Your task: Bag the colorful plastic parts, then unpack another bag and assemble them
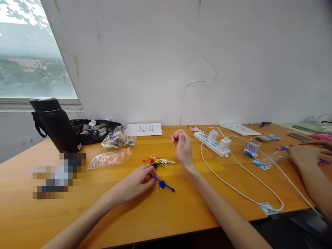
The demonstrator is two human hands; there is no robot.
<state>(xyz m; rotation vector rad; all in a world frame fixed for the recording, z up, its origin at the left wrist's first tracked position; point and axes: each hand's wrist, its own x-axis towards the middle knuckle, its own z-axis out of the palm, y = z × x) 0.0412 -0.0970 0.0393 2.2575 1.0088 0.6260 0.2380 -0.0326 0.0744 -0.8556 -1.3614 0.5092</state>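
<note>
Blue pick [162, 183] on table, touching left-hand fingers [149, 172]; right hand [183, 147] above.

A blue pick [162, 183] is lying on the orange-brown wooden table [166, 214], beside a red, yellow and white cluster of picks [157, 161]. A black flask [55, 125] is standing by a black pouch [93, 131]; a white power strip [213, 140] with blue labels is trailing a white cable [233, 188].

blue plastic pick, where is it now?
The blue plastic pick lies on the orange wooden table, centre of the head view, at the left hand's fingertips.
</note>
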